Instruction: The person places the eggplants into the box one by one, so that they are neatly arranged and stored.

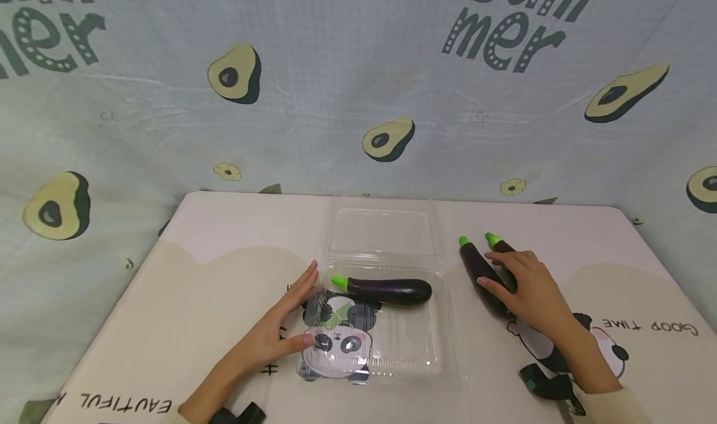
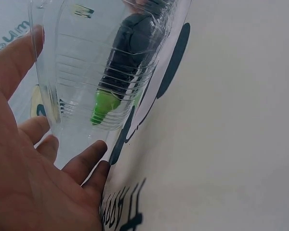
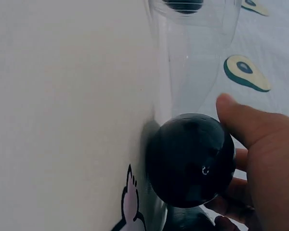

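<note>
A clear plastic clamshell container (image 1: 414,349) stands with its lid laid back, and one dark purple eggplant (image 1: 392,291) with a green stem lies across it. At its left side is my left hand (image 1: 274,327), fingers spread and thumb by the rim; the left wrist view shows the fingers (image 2: 86,161) along the clear wall. To the right of the container two more eggplants lie side by side. My right hand (image 1: 526,290) grips the nearer-left eggplant (image 1: 475,265), thumb across it. It partly hides the other eggplant (image 1: 500,244). The rounded end (image 3: 190,161) fills the right wrist view's middle.
The open lid (image 1: 383,231) stretches toward the table's back edge. Behind the table hangs a curtain (image 1: 313,100) printed with avocados. The pale tabletop (image 1: 224,299) bears printed panda figures and lettering. Black wrist devices (image 1: 549,383) show near both forearms.
</note>
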`<state>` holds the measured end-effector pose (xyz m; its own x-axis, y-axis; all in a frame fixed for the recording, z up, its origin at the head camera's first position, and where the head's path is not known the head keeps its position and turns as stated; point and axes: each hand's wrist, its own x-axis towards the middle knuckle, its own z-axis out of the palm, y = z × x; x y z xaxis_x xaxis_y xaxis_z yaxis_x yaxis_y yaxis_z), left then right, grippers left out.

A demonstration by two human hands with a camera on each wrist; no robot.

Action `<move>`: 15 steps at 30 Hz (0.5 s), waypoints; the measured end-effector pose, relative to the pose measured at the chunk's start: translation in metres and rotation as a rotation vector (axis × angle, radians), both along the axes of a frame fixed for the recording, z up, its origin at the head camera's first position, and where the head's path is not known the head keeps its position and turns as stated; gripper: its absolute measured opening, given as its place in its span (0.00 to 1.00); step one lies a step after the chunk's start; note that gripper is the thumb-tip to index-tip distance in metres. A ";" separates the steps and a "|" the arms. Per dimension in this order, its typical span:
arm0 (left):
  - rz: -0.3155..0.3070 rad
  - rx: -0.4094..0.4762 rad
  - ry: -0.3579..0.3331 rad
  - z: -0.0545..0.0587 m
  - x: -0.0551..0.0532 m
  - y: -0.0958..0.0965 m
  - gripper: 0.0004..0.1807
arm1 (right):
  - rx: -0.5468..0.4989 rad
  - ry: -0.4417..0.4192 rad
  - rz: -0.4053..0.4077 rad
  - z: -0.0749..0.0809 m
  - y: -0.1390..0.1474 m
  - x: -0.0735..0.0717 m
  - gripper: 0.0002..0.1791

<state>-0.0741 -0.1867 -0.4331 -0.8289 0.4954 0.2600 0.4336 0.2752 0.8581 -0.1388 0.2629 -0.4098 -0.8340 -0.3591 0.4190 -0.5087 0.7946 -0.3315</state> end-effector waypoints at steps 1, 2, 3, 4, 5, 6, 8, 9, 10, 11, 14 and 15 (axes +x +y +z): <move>0.000 -0.001 -0.002 0.000 0.000 0.000 0.49 | 0.022 -0.009 -0.004 0.000 0.000 0.000 0.28; 0.000 -0.001 -0.005 0.000 0.000 0.000 0.49 | 0.044 -0.018 -0.009 -0.001 0.000 0.000 0.29; -0.001 0.000 -0.007 0.000 -0.001 0.000 0.49 | 0.066 -0.027 -0.013 -0.001 0.000 -0.001 0.30; -0.001 0.001 -0.008 0.000 -0.001 0.000 0.49 | 0.089 -0.031 -0.016 -0.001 -0.001 -0.001 0.31; -0.003 0.004 -0.009 0.000 -0.001 0.000 0.49 | 0.110 -0.034 -0.017 -0.002 -0.001 -0.001 0.32; -0.004 0.006 -0.010 0.000 -0.001 0.000 0.49 | 0.130 -0.032 -0.019 -0.001 -0.001 0.000 0.33; -0.005 0.005 -0.014 0.000 -0.001 0.001 0.49 | 0.152 -0.041 -0.022 -0.001 -0.001 0.000 0.35; -0.006 0.006 -0.012 0.000 -0.001 0.001 0.49 | 0.157 -0.044 -0.024 -0.001 -0.001 0.001 0.35; -0.006 0.005 -0.012 0.000 -0.001 0.001 0.49 | 0.163 -0.047 -0.025 -0.001 0.000 0.001 0.36; -0.007 0.006 -0.013 0.001 0.000 0.001 0.49 | 0.166 -0.053 -0.025 0.000 0.000 0.002 0.36; -0.007 0.010 -0.018 0.001 0.000 0.001 0.49 | 0.176 -0.071 -0.024 0.002 -0.001 0.003 0.36; -0.009 0.011 -0.018 0.001 0.000 0.001 0.49 | 0.180 -0.079 -0.024 0.003 -0.001 0.003 0.36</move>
<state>-0.0740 -0.1859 -0.4326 -0.8291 0.4998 0.2507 0.4205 0.2619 0.8687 -0.1356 0.2615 -0.4070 -0.8710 -0.4017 0.2828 -0.4667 0.8563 -0.2211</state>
